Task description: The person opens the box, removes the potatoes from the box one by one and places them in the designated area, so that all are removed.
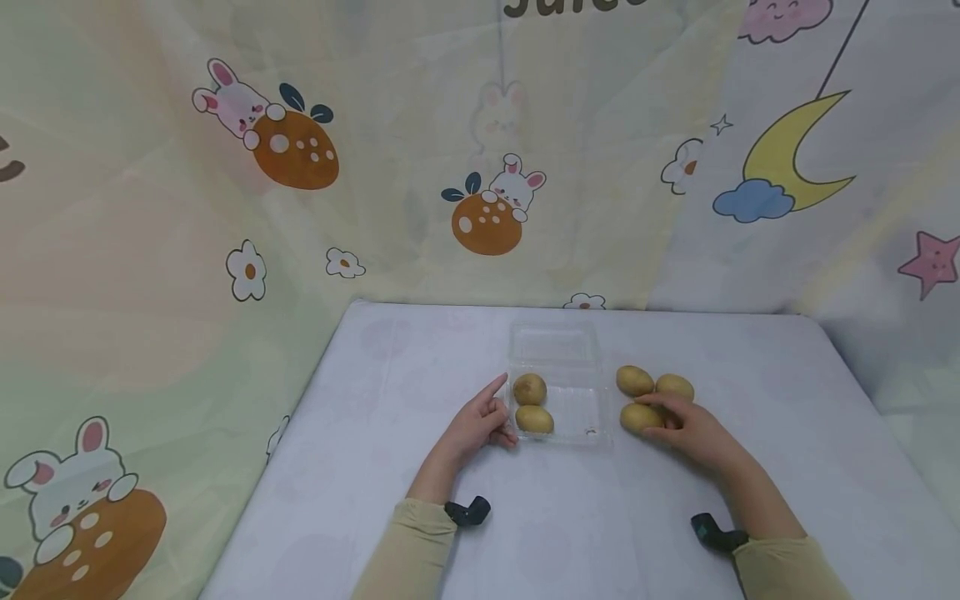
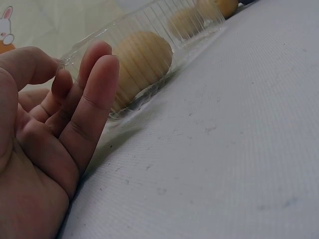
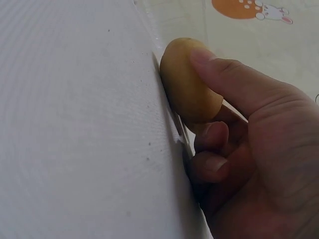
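Note:
My right hand pinches a small yellow-brown potato, thumb laid along its side in the right wrist view; its far side is hidden. Two similar potatoes, one to the left and one to the right, lie just beyond those fingers. A clear plastic box with its lid folded back stands left of them. Along its left side are two more potatoes, a far one and a near one. At that side, my left hand touches the box with one finger extended and the others partly bent.
A white cloth covers the table. A printed curtain with rabbits, flowers and a moon hangs behind the far edge and along the sides. Black wrist cameras, one left and one right, sit by the sleeves.

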Demonstrator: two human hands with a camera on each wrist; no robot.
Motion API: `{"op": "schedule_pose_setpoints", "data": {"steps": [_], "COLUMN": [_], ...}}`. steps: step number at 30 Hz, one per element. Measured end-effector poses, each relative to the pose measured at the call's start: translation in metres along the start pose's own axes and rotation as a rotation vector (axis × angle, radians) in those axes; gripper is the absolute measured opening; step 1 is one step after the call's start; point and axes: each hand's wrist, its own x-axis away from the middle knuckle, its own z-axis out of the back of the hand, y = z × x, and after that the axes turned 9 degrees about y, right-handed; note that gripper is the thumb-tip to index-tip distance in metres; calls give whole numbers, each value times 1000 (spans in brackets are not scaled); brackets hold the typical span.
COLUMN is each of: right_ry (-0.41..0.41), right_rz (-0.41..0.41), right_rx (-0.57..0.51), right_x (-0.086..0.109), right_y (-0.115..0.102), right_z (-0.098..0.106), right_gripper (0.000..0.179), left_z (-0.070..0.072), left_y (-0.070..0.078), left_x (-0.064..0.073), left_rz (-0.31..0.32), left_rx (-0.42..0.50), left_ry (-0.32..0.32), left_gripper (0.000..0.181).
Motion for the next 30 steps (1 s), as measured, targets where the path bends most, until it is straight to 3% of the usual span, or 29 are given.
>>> {"op": "schedule_pose_setpoints", "data": {"steps": [30], "right_ry": [-15], "right_rz": [4], "right_rx": [-29], "right_x": [-1], "right_y": [-7], "right_z": [4], "right_gripper": [50], "left_z": [1], "left_y": [0], "left_x": [0], "left_rz": [0], "left_rx": [15], "left_ry": [-4], "left_gripper": [66]}}
